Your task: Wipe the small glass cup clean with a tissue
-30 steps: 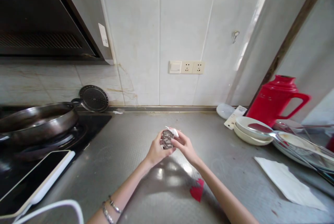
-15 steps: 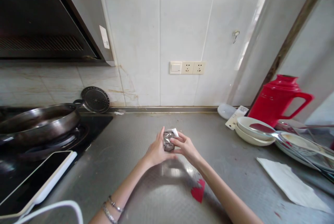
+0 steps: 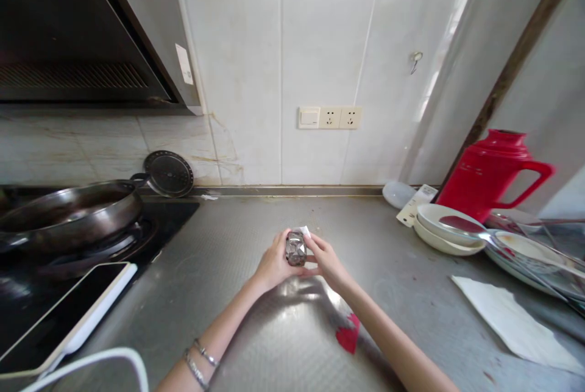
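Note:
Above the middle of the steel counter, my left hand (image 3: pixel 274 267) is closed around a small, shiny, faceted glass-like piece (image 3: pixel 295 249), dark and clear in patches. Its exact kind cannot be made out. My right hand (image 3: pixel 325 258) is closed at its right side, fingertips touching it. A small white scrap that looks like tissue (image 3: pixel 305 231) shows between the right fingertips and the top of the glass-like piece. Below the hands, a torn red patch (image 3: pixel 348 334) lies on the counter.
On the left are a pan (image 3: pixel 77 215) on the black stove and a phone (image 3: pixel 68 313) with a white cable. To the right stand a red thermos (image 3: pixel 487 175), stacked bowls (image 3: pixel 450 245) with a spoon, and plates. A white paper napkin (image 3: pixel 512 319) lies in front of them.
My right fingers have slid from the front of the glass-like piece to its right side, so more of its face shows. The left hand keeps its hold.

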The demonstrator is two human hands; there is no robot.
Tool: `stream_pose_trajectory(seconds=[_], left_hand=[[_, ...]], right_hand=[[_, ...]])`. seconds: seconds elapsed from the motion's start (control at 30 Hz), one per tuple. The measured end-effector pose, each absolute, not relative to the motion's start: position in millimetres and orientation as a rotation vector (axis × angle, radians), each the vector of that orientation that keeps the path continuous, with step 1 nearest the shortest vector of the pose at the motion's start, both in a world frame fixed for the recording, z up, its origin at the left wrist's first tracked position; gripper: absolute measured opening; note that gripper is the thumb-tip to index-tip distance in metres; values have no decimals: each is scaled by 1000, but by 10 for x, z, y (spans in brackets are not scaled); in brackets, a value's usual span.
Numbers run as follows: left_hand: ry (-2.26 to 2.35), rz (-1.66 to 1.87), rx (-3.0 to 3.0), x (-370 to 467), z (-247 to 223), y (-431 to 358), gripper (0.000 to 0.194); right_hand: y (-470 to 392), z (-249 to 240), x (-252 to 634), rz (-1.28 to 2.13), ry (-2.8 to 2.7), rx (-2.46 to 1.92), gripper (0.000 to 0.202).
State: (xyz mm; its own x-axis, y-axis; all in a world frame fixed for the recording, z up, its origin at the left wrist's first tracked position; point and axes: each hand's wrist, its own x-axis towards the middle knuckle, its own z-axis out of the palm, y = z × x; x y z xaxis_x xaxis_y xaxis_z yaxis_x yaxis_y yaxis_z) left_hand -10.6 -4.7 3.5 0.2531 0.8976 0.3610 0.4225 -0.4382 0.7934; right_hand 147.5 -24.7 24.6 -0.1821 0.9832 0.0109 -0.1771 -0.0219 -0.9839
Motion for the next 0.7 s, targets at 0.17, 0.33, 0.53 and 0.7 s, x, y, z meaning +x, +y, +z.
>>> stream_pose_trajectory(seconds=[0.17,0.33,0.53,0.7], left_hand=[[1094,1141,1922,-93,13,-40,92],[1041,1212,1910,-56,-23,-46,82],[982,1271,1892,-23,-31,-76,79],[909,1316,1904,5,-31,-105,80]], right_hand=[[-144,118,1474,911,-1399,-1061,43],[-170,142,1527,468,-1570,-1011,30],[-291,249,1494,288,-1605,-916,25],[-306,271,1498,285,-1619,-876,23]])
